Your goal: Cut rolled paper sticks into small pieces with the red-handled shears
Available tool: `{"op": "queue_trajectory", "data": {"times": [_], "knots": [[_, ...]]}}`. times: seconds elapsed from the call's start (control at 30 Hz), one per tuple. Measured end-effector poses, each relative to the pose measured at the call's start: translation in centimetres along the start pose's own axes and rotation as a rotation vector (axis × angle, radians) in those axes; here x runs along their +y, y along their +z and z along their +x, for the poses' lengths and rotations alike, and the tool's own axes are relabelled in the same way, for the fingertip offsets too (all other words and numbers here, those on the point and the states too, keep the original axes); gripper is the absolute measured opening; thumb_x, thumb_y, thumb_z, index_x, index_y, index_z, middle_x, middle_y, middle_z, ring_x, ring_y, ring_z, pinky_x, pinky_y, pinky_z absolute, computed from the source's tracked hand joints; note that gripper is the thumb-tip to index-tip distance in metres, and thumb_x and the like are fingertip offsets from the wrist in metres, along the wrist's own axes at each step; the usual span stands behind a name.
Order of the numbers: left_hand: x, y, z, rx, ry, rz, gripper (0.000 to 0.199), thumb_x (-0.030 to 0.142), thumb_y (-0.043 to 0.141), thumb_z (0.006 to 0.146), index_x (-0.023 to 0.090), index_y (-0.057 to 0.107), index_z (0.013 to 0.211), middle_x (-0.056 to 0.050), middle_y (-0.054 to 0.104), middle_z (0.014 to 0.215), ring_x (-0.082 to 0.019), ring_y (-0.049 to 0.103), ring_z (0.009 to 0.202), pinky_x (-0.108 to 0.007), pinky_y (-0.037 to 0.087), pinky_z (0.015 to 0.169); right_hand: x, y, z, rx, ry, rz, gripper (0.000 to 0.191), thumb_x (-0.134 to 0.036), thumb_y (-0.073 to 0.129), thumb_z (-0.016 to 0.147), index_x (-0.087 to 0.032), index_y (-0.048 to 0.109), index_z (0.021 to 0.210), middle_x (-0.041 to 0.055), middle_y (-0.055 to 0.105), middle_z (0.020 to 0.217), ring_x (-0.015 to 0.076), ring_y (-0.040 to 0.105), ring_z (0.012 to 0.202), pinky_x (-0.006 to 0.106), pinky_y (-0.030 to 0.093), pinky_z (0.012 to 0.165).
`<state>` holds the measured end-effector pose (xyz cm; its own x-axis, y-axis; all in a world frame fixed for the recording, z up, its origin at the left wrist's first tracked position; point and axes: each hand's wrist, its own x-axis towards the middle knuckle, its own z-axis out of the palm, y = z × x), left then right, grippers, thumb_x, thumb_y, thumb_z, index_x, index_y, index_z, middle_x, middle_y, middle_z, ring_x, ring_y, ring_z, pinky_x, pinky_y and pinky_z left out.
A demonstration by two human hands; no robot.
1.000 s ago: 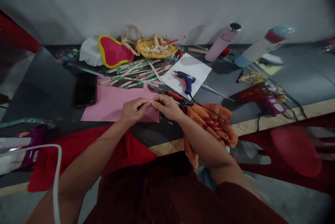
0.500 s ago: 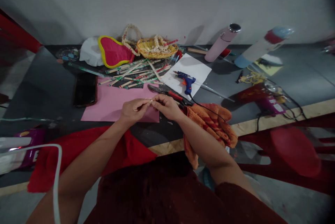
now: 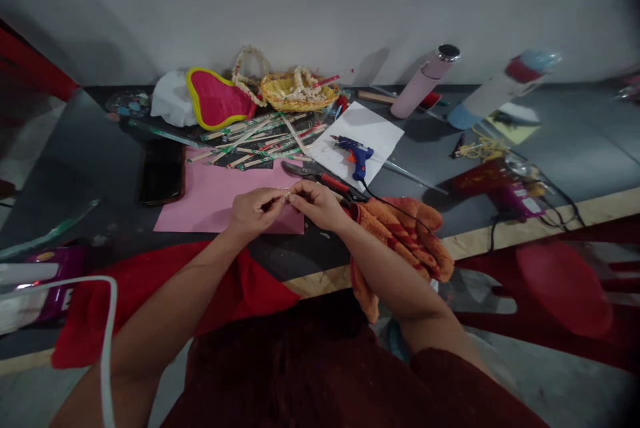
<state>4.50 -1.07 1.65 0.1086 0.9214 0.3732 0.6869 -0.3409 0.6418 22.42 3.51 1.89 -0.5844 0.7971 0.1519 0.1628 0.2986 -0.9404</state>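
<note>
Over the near edge of a pink sheet [image 3: 210, 191], my left hand [image 3: 257, 210] and my right hand [image 3: 317, 203] meet fingertip to fingertip. Both are closed in a pinch on a small pale piece [image 3: 287, 195], too small to name. Just beyond my right hand lies a pair of pruning shears [image 3: 333, 181] with red handles. Farther back, a blue glue gun [image 3: 357, 156] rests on a white sheet [image 3: 375, 123]. Several wooden chopsticks [image 3: 263, 140], some in green and red wrappers, are strewn behind the pink sheet.
A phone [image 3: 163, 171] lies left of the pink sheet. At the wall stand a yellow basket [image 3: 300, 106] of pale pieces, a red heart-shaped item [image 3: 220, 101] and a pink flask [image 3: 420, 88]. An orange towel [image 3: 405, 235] and red cloth [image 3: 175, 288] hang over the front edge.
At the far left, a clear and green strip has swung up from lying almost level to a slant. My hands stay together in nearly the same place.
</note>
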Motion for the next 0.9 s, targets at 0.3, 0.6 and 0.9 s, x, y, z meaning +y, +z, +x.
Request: {"op": "queue_trajectory", "data": {"times": [0.3,0.6,0.9], "knots": [[-0.7,0.4,0.2,0.128,-0.166,-0.144,0.021,0.032,0.059,0.082,0.020,0.072,0.094,-0.001,0.075,0.085,-0.011,0.066,0.071,-0.020,0.051,0.067,1.0,-0.9,0.2,0.089,-0.120,-0.612,0.012,-0.021,0.052,0.086,-0.019,0.064,0.089,0.0060,0.067,0.093,0.0180,0.060,0.087,0.030,0.044,0.082],[-1.0,0.6,0.4,0.187,-0.287,-0.301,0.026,0.039,0.059,0.082,0.019,0.071,0.093,0.001,0.069,0.066,-0.007,0.056,0.048,-0.017,0.048,0.049,0.3,-4.1,-0.1,0.153,0.034,-1.005,0.021,-0.039,0.061,0.084,-0.020,0.064,0.092,0.0117,0.062,0.103,0.0287,0.049,0.102,0.042,0.041,0.087],[-1.0,0.7,0.4,0.210,-0.350,-0.425,0.025,0.035,0.064,0.078,0.017,0.072,0.094,0.002,0.067,0.064,-0.006,0.054,0.047,-0.015,0.046,0.045,0.2,-4.4,-0.2,0.069,0.212,-1.142,0.025,-0.040,0.054,0.088,-0.018,0.064,0.093,0.0120,0.061,0.106,0.0268,0.051,0.101,0.036,0.043,0.085]]}}
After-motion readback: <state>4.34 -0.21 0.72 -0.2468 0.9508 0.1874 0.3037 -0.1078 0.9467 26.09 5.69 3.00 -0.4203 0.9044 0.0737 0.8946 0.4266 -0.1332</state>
